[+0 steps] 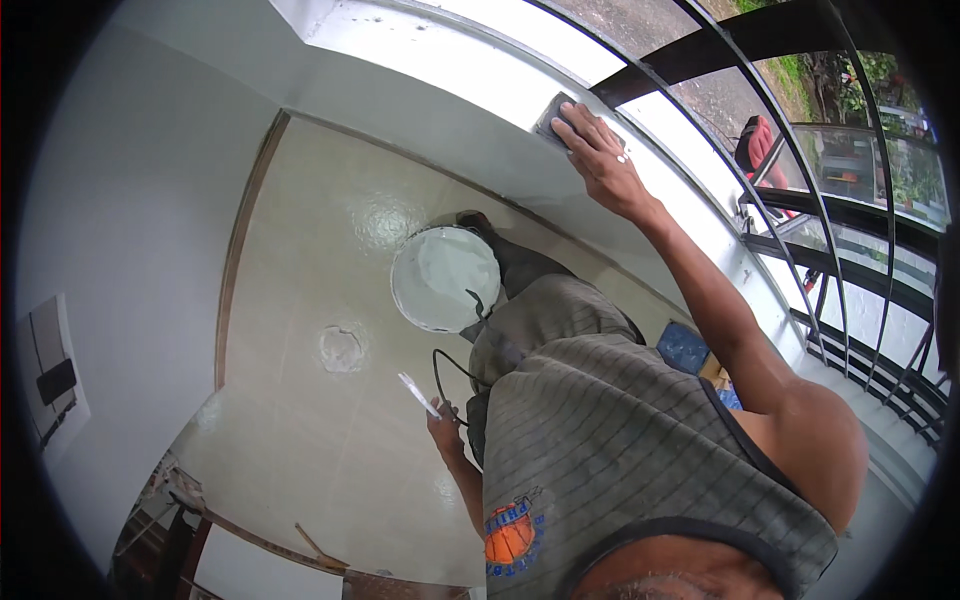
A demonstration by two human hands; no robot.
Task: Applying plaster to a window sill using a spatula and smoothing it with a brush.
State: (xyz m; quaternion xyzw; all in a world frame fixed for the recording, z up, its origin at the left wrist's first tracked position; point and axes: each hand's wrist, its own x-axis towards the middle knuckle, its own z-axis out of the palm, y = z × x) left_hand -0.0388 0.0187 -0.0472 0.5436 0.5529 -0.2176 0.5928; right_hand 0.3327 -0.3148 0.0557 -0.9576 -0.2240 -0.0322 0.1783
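My right hand point(606, 170) reaches up to the white window ledge point(420, 45), its fingers laid over a dark rectangular sanding block point(553, 116). The block rests against the ledge's inner edge, partly covered by the fingers. Down by my side, my left hand point(443, 428) is closed around a thin white scraper point(416, 394) that points up and away. A dark cord point(437, 375) loops beside this hand. Beyond my waist, a round white bucket point(398, 285) with pale, wet-looking material inside stands on the floor.
Black curved window bars point(770, 85) run close along the ledge on the right. The pale tiled floor point(300, 430) has a white lump of material point(341, 349) on it. A blue object point(683, 347) lies behind my right arm. Wooden pieces point(320, 550) lie at lower left.
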